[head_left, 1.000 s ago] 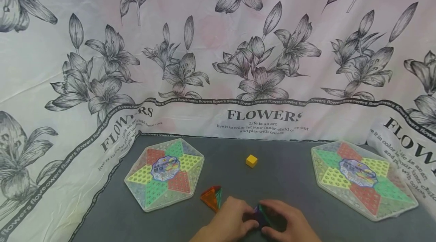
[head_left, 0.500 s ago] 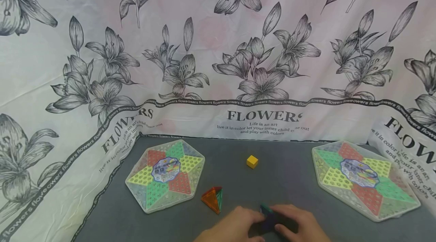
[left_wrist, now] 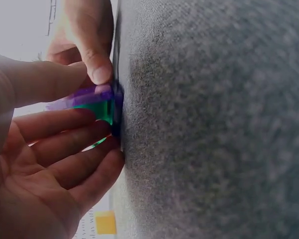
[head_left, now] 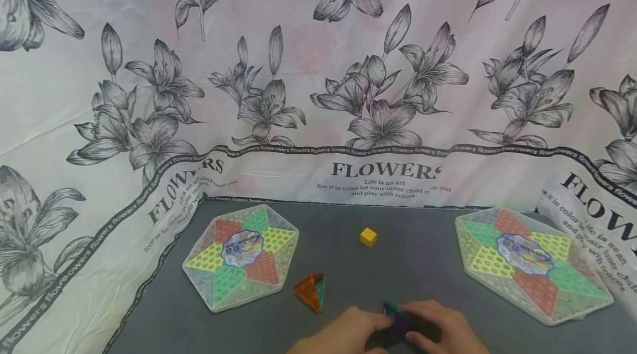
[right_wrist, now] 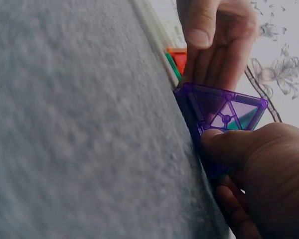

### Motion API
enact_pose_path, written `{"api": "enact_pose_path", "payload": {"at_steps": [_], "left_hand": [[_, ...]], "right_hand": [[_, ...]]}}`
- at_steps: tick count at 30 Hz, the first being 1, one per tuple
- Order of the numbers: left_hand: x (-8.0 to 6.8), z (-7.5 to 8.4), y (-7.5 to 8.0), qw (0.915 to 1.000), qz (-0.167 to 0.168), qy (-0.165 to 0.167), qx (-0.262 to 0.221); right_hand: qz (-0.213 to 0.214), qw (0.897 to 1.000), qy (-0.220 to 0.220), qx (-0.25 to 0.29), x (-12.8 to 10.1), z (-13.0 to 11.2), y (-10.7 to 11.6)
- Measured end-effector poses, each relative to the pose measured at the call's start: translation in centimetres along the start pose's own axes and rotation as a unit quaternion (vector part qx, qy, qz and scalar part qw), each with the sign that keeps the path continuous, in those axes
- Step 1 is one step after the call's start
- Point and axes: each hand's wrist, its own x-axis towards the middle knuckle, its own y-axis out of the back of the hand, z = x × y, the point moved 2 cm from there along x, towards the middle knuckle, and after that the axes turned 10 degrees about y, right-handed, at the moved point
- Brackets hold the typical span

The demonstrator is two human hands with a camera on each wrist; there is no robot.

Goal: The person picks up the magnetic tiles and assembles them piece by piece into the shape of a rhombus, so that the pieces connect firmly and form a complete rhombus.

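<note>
A small pyramid-like shape of translucent purple and green magnetic tiles (head_left: 399, 327) stands on the grey surface between both hands. My right hand (head_left: 445, 325) grips it, its thumb (right_wrist: 229, 144) on the purple tile (right_wrist: 229, 107) and its fingers round the far side. Straight fingers of my left hand (head_left: 350, 331) touch the other side, near the green tile (left_wrist: 100, 110); in the right wrist view the left thumb (right_wrist: 199, 32) stands apart from the tiles. To the left lies a second tile shape, orange and green (head_left: 309, 292), untouched. The fingers partly hide the held tiles.
A yellow cube (head_left: 368, 237) sits farther back. Hexagonal star-patterned game boards lie at either side, one at left (head_left: 241, 257) and one at right (head_left: 532, 265). A white flower-printed cloth (head_left: 278, 171) encloses the back and sides of the grey table (head_left: 338, 254).
Both hands have moved slightly right with the purple and green tiles, away from the orange and green shape. The tiles have turned a little between the fingers.
</note>
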Motion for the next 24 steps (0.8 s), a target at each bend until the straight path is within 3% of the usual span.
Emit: {"api": "enact_pose_path", "payload": {"at_steps": [8, 12, 14, 19, 24], "left_hand": [[-0.3, -0.1, 0.5, 0.9997, 0.006, -0.018, -0.018], [-1.3, -0.2, 1.5, 0.9981, 0.032, -0.041, -0.032], [-2.1, -0.6, 2.2, 0.9958, 0.043, -0.051, -0.064], [-4.6, -2.2, 4.3, 0.9793, 0.095, -0.083, -0.158], [-7.8, -4.6, 6.6, 0.9563, 0.185, -0.084, -0.211]], "right_hand": [[0.016, 0.999, 0.007, -0.050, -0.3, 0.5, 0.8], [0.024, 0.998, 0.003, -0.063, -0.8, 0.9, 1.6], [0.027, 0.998, 0.008, -0.065, -1.1, 1.1, 1.8], [0.042, 0.996, 0.020, -0.072, -2.1, 1.8, 2.4], [0.050, 0.994, 0.003, -0.093, -3.3, 2.4, 3.5]]}}
